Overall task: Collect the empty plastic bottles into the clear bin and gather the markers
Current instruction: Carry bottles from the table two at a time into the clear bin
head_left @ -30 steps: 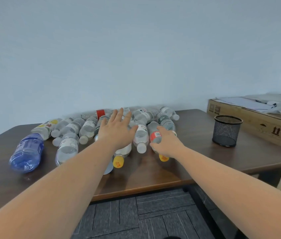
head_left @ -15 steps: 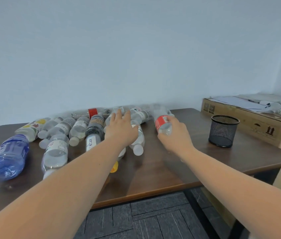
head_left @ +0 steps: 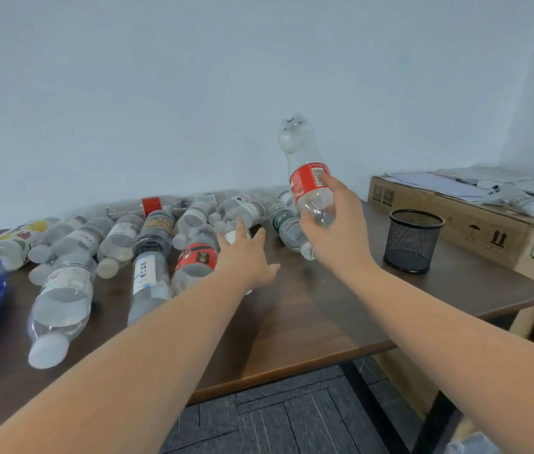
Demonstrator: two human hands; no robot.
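My right hand (head_left: 331,224) grips the red-labelled bottle (head_left: 308,181) at its waist, above the worktop (head_left: 308,316). It is probably featherlight, thin-walled and crushable. My left hand (head_left: 246,257) reaches open-fingered.

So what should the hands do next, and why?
Probably the left hand should close on one of the bottles lying under its spread fingers. The right hand already holds the red-label bottle up off the table, so the left is the free one. No clear bin shows in this view, so grabbing a second bottle first likely saves a trip.
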